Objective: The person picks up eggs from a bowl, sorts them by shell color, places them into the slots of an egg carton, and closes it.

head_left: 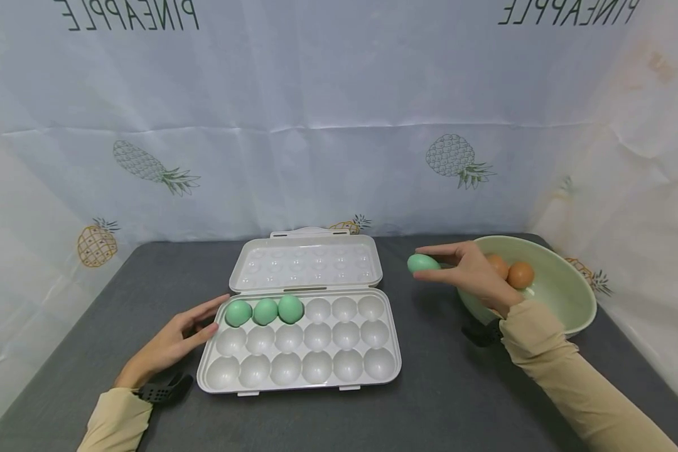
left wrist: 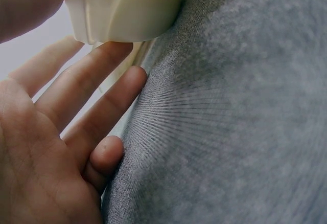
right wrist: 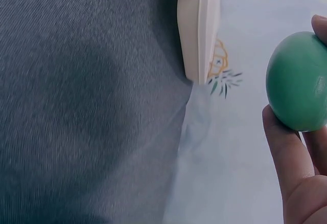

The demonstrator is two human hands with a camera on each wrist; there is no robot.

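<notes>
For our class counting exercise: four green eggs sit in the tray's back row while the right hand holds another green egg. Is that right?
Not quite: the head view shows three green eggs in the tray's back row, not four. The right hand does hold another green egg.

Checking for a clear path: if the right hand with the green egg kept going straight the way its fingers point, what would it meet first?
Probably the open lid of the egg tray; the right hand with its green egg points leftward at it across bare table, though depth is uncertain.
</notes>
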